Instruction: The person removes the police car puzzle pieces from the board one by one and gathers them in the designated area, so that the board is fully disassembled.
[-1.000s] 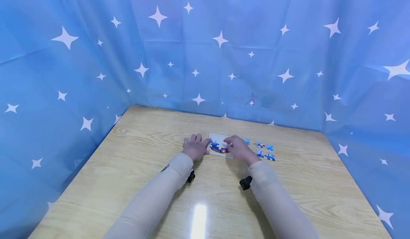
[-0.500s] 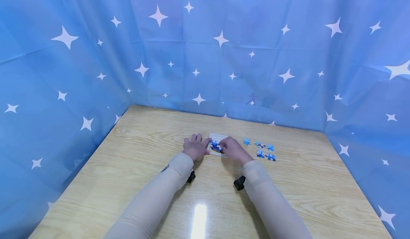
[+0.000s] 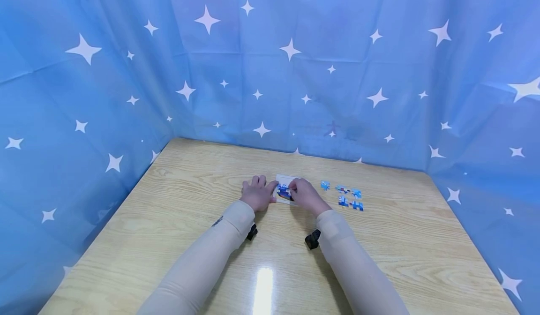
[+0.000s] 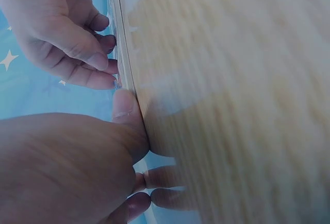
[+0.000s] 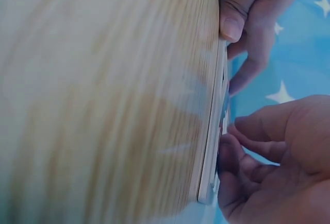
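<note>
A flat puzzle board (image 3: 286,179) with a pale frame lies on the table, its lower part filled with blue, red and yellow picture pieces. Fingers spread, my left hand (image 3: 256,194) rests at the board's left side; in the left wrist view its thumb (image 4: 125,104) presses the board's edge. Over the board's middle, my right hand (image 3: 307,196) has its thumb and fingers drawn together, pinching what appears to be a jigsaw piece, mostly hidden by the fingers. In the right wrist view those fingertips (image 5: 227,149) are low against the board's surface.
Several loose blue jigsaw pieces lie right of the board, among them a lone piece (image 3: 325,185) and one with an eye (image 3: 343,201). The wooden table (image 3: 202,179) meets a blue star-patterned curtain (image 3: 270,71) at the back and sides.
My right hand has moved left from the board's right part to its middle, its fingers drawing closer together. The left hand and the loose pieces stay where they were.
</note>
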{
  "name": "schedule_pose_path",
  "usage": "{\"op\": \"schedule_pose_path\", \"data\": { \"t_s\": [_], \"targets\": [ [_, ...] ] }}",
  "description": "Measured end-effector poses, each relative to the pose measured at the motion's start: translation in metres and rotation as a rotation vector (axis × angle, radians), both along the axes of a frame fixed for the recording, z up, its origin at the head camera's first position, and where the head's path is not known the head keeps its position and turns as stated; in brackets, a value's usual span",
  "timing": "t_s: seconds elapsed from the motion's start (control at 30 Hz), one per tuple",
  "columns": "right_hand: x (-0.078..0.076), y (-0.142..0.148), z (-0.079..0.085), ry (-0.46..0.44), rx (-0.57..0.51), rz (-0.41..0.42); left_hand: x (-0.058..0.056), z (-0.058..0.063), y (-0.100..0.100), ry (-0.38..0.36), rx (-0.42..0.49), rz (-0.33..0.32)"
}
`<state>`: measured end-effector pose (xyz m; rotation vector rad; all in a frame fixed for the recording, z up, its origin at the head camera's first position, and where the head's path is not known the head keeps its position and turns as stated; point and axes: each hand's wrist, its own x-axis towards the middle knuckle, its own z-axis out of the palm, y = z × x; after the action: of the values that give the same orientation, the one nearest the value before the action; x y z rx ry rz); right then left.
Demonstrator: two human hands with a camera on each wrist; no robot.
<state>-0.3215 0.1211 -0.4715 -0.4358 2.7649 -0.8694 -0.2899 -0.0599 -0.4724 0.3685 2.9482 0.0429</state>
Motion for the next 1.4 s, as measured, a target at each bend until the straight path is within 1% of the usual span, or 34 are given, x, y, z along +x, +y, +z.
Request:
{"op": "schedule_pose_path", "data": {
  "t_s": [0.23,0.4,0.6,0.7,0.93,1.03,1.23,1.33,1.4],
  "targets": [
    [0.0,-0.004,0.001,0.043,0.017,-0.006,-0.001,-0.001,-0.001,0.004,-0.009,0.003],
    [-0.001,-0.005,0.0,0.043,0.021,-0.025,-0.001,-0.001,-0.001,0.004,-0.004,0.007],
    [-0.005,-0.009,-0.002,0.028,-0.053,-0.084,-0.001,-0.003,-0.001,-0.003,-0.005,0.008],
    [-0.008,-0.01,-0.004,0.039,-0.079,-0.1,-0.001,-0.004,-0.001,-0.004,0.004,0.006],
    [-0.012,-0.012,-0.007,0.041,-0.055,-0.063,-0.002,-0.003,-0.002,0.001,-0.003,-0.001],
    [-0.013,-0.012,-0.008,0.038,-0.05,-0.063,-0.003,-0.004,-0.002,0.0,-0.001,-0.001],
    [-0.012,-0.013,-0.007,0.037,-0.081,-0.069,-0.004,-0.004,-0.002,0.0,0.006,0.011],
    [-0.011,-0.013,-0.007,0.038,-0.101,-0.066,-0.003,-0.002,-0.002,-0.008,0.013,0.021],
    [-0.01,-0.013,-0.006,0.035,-0.11,-0.066,-0.005,-0.006,-0.001,-0.009,0.025,0.023]
  ]
}}
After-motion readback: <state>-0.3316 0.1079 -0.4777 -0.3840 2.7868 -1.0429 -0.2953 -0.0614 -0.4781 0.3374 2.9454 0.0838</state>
